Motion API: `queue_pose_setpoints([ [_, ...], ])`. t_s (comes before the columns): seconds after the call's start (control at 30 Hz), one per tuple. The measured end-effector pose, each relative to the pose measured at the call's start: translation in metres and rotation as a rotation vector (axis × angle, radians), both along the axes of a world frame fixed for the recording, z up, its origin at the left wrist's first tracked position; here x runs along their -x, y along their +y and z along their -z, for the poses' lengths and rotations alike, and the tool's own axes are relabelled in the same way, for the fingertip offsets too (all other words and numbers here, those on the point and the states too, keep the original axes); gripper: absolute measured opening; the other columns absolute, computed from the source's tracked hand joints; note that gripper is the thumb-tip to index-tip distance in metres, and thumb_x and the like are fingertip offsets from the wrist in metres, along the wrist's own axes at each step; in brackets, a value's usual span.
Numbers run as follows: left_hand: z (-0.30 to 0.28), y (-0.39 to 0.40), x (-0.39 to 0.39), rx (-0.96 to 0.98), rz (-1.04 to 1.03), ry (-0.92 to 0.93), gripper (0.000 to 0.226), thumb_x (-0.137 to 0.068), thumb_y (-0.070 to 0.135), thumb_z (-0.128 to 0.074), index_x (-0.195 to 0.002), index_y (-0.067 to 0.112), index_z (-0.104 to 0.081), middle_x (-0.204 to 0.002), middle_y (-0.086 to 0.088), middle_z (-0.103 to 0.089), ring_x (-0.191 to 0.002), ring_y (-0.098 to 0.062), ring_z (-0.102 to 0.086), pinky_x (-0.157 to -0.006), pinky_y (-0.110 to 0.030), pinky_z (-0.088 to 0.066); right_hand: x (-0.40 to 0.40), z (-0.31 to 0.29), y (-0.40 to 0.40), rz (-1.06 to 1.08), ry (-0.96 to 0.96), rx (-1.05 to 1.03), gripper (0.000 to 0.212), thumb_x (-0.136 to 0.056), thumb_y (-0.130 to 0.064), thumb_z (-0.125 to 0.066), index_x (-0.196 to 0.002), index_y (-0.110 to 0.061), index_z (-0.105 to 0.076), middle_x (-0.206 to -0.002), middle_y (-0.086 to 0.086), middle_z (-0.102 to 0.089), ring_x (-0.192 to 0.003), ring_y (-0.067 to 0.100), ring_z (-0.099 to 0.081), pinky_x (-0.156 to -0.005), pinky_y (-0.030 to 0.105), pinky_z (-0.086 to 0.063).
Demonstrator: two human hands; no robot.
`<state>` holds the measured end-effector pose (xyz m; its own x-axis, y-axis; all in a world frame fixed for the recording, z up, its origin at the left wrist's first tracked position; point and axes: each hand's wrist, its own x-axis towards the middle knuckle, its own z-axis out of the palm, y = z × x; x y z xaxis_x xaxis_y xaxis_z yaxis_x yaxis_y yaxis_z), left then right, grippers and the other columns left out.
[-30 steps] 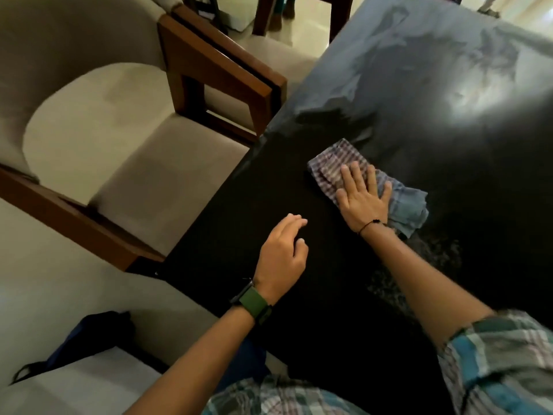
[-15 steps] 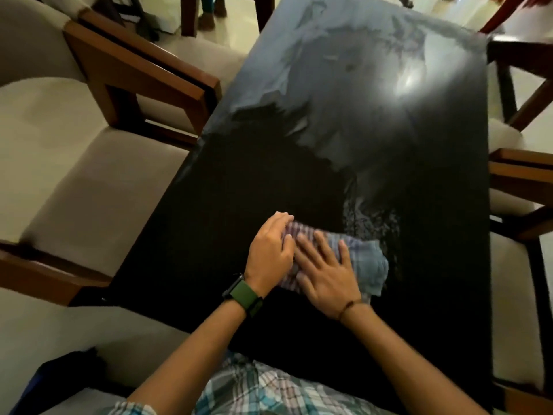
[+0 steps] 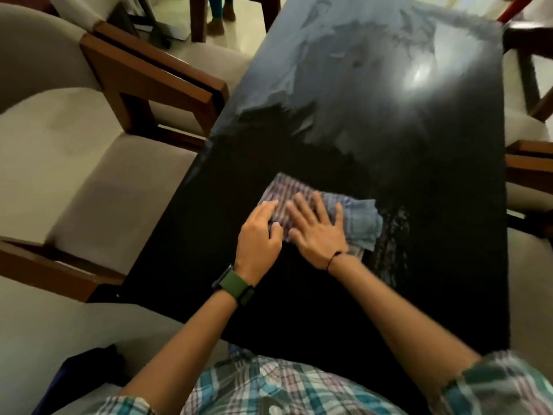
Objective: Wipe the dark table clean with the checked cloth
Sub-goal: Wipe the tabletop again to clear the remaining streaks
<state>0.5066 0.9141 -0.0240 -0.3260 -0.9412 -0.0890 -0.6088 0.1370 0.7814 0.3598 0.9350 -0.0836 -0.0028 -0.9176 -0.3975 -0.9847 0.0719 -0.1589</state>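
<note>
Your checked cloth (image 3: 326, 211) lies flat on the dark table (image 3: 434, 181), a little below the middle of the frame, bunched and partly folded. Your right hand (image 3: 318, 232) is spread open on top of it, palm down, fingers apart, pressing it to the surface and not closing around it. Your left hand (image 3: 260, 235) is just beside it on the left, loosely curved, with the fingertips touching the left edge of the cloth. I cannot tell if those fingers pinch the fabric or only rest on it.

About the progress, this is my judgement from how the surface looks. The lower half of the table, near your body, is evenly dark and without marks, so it seems to be already wiped. The upper half of the frame shows a pale grey film with ragged borders, strongest at the upper left side of the table and along the far edge at the top. That part looks not cleaned yet. To the right of the cloth there is a streaky, speckled patch (image 3: 392, 244), perhaps wet traces; it may need one more pass.

So I would say you are about half done. What remains is the far half, and for it you must reach toward the top of the frame.
</note>
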Motion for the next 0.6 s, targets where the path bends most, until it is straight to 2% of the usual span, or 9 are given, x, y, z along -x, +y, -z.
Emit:
queue_pose_setpoints([
  [0.07, -0.002, -0.001, 0.008, 0.026, 0.012, 0.011, 0.041, -0.086, 0.002, -0.046, -0.127, 0.003, -0.046, -0.132, -0.015, -0.050, -0.127, -0.023, -0.042, -0.103, -0.019, -0.025, -0.027, 0.006, 0.050, -0.136, 0.001, 0.075, 0.058, -0.096, -0.046, -0.026, -0.149, -0.034, -0.009, -0.157, -0.009, -0.001, -0.145, 0.024, 0.008, -0.109, 0.060, 0.011],
  [0.13, -0.003, 0.001, 0.016, 0.046, 0.039, 0.023, 0.041, -0.087, 0.002, -0.046, -0.128, 0.005, -0.045, -0.133, -0.013, -0.049, -0.128, -0.021, -0.040, -0.103, -0.017, -0.024, -0.045, 0.012, 0.100, -0.178, -0.031, 0.116, 0.060, -0.091, -0.049, -0.031, -0.148, -0.034, -0.019, -0.154, -0.006, -0.022, -0.144, 0.027, -0.015, -0.106, 0.061, -0.009],
  [0.23, -0.002, 0.004, 0.023, 0.068, 0.074, 0.040, 0.040, -0.088, 0.003, -0.045, -0.128, 0.006, -0.045, -0.134, -0.011, -0.049, -0.129, -0.018, -0.040, -0.103, -0.018, -0.025, -0.045, 0.019, 0.134, -0.203, -0.050, 0.161, 0.060, -0.092, -0.049, -0.030, -0.149, -0.035, -0.015, -0.153, -0.010, -0.027, -0.141, 0.023, -0.022, -0.103, 0.059, -0.016],
  [0.33, -0.002, 0.005, 0.024, 0.049, 0.072, 0.054, 0.040, -0.087, 0.002, -0.046, -0.127, 0.005, -0.046, -0.132, -0.013, -0.050, -0.127, -0.021, -0.041, -0.106, -0.024, -0.029, -0.030, 0.015, 0.110, -0.144, -0.018, 0.145, 0.057, -0.091, -0.049, -0.025, -0.147, -0.040, -0.013, -0.153, -0.012, -0.024, -0.144, 0.021, -0.017, -0.105, 0.060, -0.011],
  [0.37, -0.002, 0.006, 0.022, 0.035, 0.068, 0.055, 0.040, -0.087, 0.002, -0.045, -0.127, 0.005, -0.046, -0.132, -0.013, -0.050, -0.126, -0.021, -0.042, -0.107, -0.025, -0.029, -0.020, 0.014, 0.094, -0.089, 0.011, 0.144, 0.058, -0.090, -0.050, -0.018, -0.147, -0.040, -0.007, -0.155, -0.013, -0.017, -0.145, 0.020, -0.008, -0.108, 0.061, -0.004],
  [0.43, -0.005, 0.009, 0.017, 0.018, 0.076, 0.048, 0.040, -0.088, 0.004, -0.045, -0.127, 0.007, -0.046, -0.133, -0.011, -0.049, -0.126, -0.018, -0.041, -0.104, -0.019, -0.026, 0.013, 0.013, 0.057, 0.063, 0.058, 0.095, 0.057, -0.091, -0.050, -0.008, -0.147, -0.042, 0.002, -0.157, -0.016, 0.001, -0.145, 0.016, 0.009, -0.109, 0.060, 0.009],
  [0.5, -0.007, 0.015, 0.009, 0.035, 0.083, 0.029, 0.041, -0.088, 0.004, -0.046, -0.129, 0.008, -0.044, -0.134, -0.008, -0.049, -0.129, -0.016, -0.039, -0.102, -0.014, -0.023, 0.058, 0.012, 0.020, 0.237, 0.094, 0.081, 0.052, -0.098, -0.046, -0.017, -0.147, -0.043, 0.001, -0.157, -0.016, 0.008, -0.145, 0.016, 0.012, -0.109, 0.060, 0.011],
  [0.6, -0.008, 0.024, -0.003, 0.035, 0.081, 0.014, 0.042, -0.088, 0.004, -0.047, -0.130, 0.009, -0.042, -0.137, -0.007, -0.046, -0.132, -0.014, -0.035, -0.104, -0.017, -0.023, 0.120, 0.005, -0.028, 0.443, 0.049, 0.023, 0.052, -0.100, -0.044, -0.019, -0.148, -0.043, 0.000, -0.158, -0.014, 0.009, -0.145, 0.017, 0.012, -0.111, 0.061, 0.010],
])
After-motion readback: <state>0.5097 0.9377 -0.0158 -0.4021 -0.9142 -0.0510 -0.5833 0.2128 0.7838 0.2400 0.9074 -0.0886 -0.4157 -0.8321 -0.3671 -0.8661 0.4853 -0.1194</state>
